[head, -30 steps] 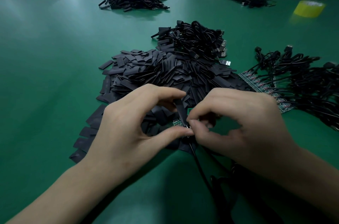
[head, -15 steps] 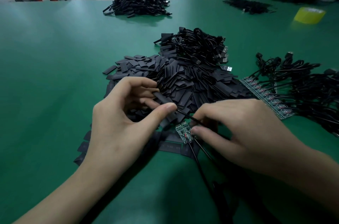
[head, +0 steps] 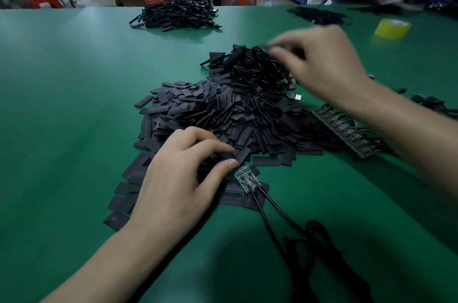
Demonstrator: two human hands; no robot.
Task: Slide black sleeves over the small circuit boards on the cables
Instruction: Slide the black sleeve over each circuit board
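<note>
Left hand (head: 183, 178) rests on sleeves (head: 235, 114); right hand (head: 322, 64) hovers over cables (head: 250, 67).

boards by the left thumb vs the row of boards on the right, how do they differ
The pair is two boards side by side on flat sleeves, by the left hand. The row is many boards lined up edge to edge, farther right, partly hidden by the right forearm. Both are green and bare of sleeves.

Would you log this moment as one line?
left hand: on sleeve pile | right hand: over cable heap, blurred | two boards: bare
</note>
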